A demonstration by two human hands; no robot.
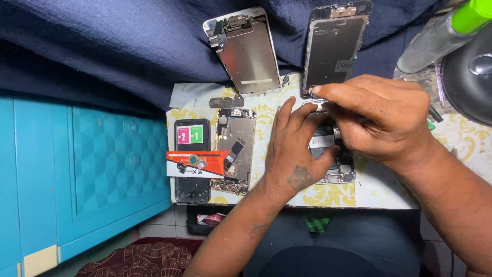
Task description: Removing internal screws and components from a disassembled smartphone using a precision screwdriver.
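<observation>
Working on an open phone (336,174) lying near the middle of the surface (379,192), under both hands. Pressing it down with the left hand (294,154), fingers spread flat and thumb against its side. Pinching the right hand (382,120) fingertips together just over the top end of the phone; not able to tell what tiny bit is between them.

Looking partway through: front already off the phone, insides showing, nothing closed up yet. Two screen panels (248,51) (333,48) lying face down on the blue cloth (128,46) just above. Another opened phone body (236,151) sitting just left of the left hand, beside a black phone (190,154) with a red card (197,163) across it.

Running tight on room: parts crowding the left side, the near edge of the surface close to the wrists, a bottle with a green cap (441,36) and a dark round thing (469,77) filling the right. Leaving only a bare patch below the right wrist.
</observation>
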